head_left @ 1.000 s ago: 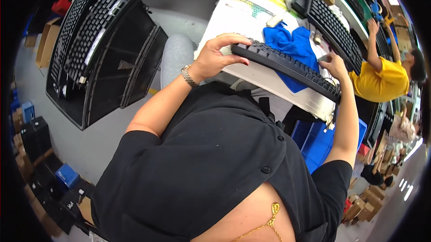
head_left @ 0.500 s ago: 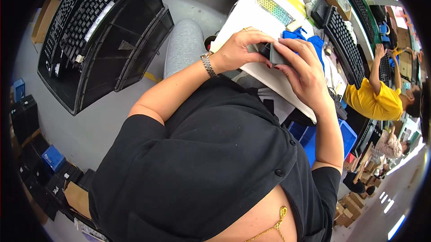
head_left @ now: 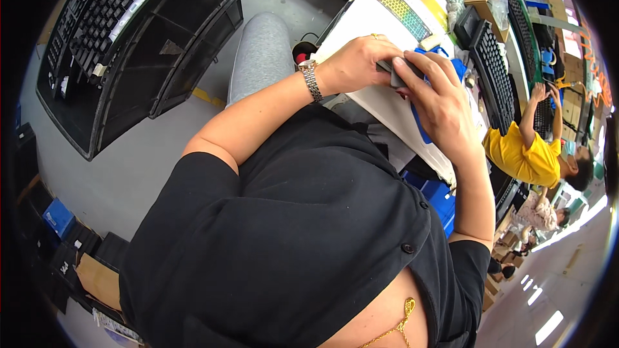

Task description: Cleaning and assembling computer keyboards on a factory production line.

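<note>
My left hand and my right hand meet above the near edge of a white printed box with a colourful keyboard picture. Between them is a small, dark grey, flat-sided piece, whose exact kind I cannot make out. The fingers and thumb of my right hand are closed round it. My left fingers are bent in against its left end, where a dark part shows; their tips are partly hidden. Blue cloth lies just beyond my right fingers. A black keyboard rests to the right.
At the left stands a black crate with several keyboards in it. A blue bin sits under the table by my right forearm. A small cardboard box stands farther back. A person in yellow works at the right.
My left fingers have closed in on the grey piece, and the gap between thumb and forefinger is gone. My right hand still grips it. The whole view has shifted slightly.
</note>
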{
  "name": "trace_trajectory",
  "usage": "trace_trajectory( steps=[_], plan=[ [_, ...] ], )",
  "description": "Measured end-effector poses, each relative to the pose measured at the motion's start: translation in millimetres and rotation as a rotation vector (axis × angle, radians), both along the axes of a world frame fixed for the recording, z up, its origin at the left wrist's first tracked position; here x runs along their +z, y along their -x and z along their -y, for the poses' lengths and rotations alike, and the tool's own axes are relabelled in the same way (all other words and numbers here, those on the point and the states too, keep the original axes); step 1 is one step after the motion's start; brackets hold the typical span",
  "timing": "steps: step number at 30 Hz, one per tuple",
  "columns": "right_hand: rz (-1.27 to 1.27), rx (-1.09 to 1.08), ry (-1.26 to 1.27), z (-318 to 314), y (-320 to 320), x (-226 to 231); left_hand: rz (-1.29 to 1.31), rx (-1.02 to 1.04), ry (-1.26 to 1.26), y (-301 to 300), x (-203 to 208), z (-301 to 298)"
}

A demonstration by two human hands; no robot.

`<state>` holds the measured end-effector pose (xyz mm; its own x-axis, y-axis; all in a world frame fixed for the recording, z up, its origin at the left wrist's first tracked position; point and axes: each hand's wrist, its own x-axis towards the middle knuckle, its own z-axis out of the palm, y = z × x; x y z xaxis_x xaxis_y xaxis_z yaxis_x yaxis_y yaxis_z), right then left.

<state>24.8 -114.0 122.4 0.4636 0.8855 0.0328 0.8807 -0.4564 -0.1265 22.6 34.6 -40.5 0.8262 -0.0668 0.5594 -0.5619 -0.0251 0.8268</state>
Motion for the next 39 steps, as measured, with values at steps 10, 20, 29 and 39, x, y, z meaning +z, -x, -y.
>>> trace_trajectory(
  steps=[10, 20, 29, 39],
  plan=[
    [-0.028, 0.005, 0.007, 5, -1, -4, -0.143, -0.079, -0.001, 1, 4, -3],
    [-0.001, -0.04, -0.018, 14, 4, -4, -0.152, -0.093, 0.02, -2, 9, -6],
    [-0.008, -0.063, -0.061, 9, 1, -7, -0.129, -0.035, 0.002, -6, 4, -1],
    [0.01, -0.097, -0.068, 1, -1, -7, -0.131, -0.012, -0.018, -8, 5, -1]
  ],
)
